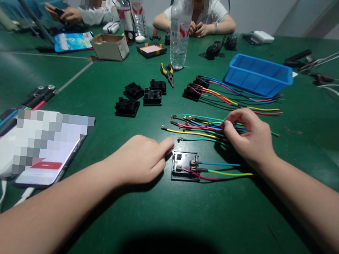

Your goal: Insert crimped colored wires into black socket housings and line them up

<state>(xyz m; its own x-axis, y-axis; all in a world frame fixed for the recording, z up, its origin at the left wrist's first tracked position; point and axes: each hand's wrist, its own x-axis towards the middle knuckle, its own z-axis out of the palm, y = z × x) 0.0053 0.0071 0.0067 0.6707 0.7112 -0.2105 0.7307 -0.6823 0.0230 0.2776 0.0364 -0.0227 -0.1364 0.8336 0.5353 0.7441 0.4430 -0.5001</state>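
Note:
My left hand (142, 158) is closed, its curled fingers against or just beside the left edge of a black plastic housing (185, 176). Anything within those fingers is hidden. Blue, red and yellow-green wires run out of the housing to the right, with metal terminals seated in it. Above lies a loose bundle of coloured wires (198, 127) with brass-coloured end terminals. Over the bundle's right part, my right hand (251, 139) pinches thumb and forefinger together at a green wire (200, 117). A shorter green wire (200, 140) lies between bundle and housing.
Several black housings (153, 97) sit beyond my left hand. Wired housings (192, 92) lie before a blue bin (258, 76). Pliers (169, 76), a water bottle (179, 35) and a cardboard box (111, 47) stand farther back. Phones (53, 167) lie left. Two people sit opposite.

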